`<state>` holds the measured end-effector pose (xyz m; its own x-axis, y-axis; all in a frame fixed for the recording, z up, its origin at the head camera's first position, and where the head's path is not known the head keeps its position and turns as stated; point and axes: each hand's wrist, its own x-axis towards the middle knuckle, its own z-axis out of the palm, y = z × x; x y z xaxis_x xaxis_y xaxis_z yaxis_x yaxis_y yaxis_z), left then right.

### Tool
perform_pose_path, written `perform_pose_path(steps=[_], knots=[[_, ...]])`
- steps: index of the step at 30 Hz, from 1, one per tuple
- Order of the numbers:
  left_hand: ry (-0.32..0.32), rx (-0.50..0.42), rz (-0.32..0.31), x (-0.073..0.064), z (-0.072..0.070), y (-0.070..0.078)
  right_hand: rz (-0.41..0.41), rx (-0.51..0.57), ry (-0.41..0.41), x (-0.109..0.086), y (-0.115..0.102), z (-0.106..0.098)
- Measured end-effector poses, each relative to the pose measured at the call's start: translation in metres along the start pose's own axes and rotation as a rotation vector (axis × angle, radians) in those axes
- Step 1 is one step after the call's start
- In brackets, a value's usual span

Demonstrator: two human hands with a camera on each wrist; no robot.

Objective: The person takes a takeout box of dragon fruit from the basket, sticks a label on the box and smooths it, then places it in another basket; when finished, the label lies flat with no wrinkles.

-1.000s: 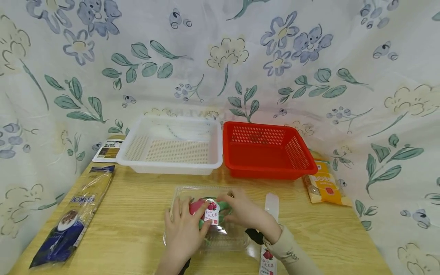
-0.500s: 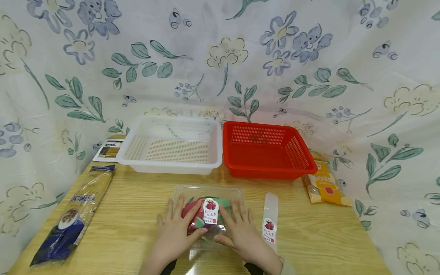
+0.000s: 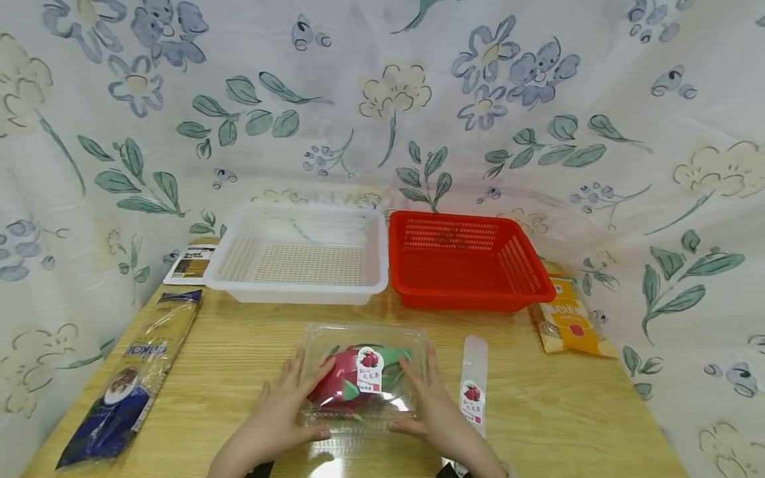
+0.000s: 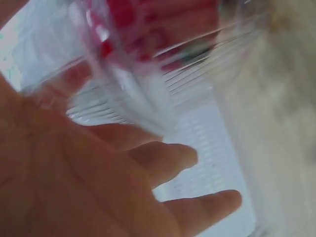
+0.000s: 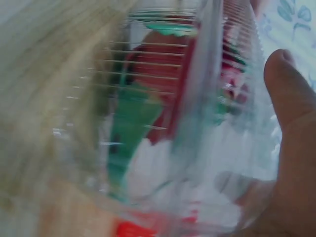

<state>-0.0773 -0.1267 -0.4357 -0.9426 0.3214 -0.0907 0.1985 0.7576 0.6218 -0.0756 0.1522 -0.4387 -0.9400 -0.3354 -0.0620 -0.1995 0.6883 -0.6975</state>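
A: Status?
B: Left hand [image 3: 284,410] at left side of clear box [image 3: 382,413], right hand [image 3: 439,408] at right; fingers spread, extended on both.
A: Location?
B: Sits on desk [image 3: 568,411], in front of white basket [image 3: 299,293] and red basket [image 3: 466,301]; dragon fruit [image 3: 335,385] inside.

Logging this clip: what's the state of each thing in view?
Clear box: looks closed; latching unclear
Red fruit: inside box
Sticker: on box top
Left hand: fingers spread, at box's left side
Right hand: fingers spread, at box's right side
White basket: upright
Red basket: upright
Label strip: flat, partly hidden
Blue packet: lying flat, seal unclear
Yellow bag: lying, seal unclear
White packet: partly hidden
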Motion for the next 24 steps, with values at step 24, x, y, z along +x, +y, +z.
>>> perform_pose_path(steps=[24], knots=[[0.176,-0.292,-0.043,-0.011,0.021,-0.001,0.004,0.265,0.147,-0.002,0.014,0.019]])
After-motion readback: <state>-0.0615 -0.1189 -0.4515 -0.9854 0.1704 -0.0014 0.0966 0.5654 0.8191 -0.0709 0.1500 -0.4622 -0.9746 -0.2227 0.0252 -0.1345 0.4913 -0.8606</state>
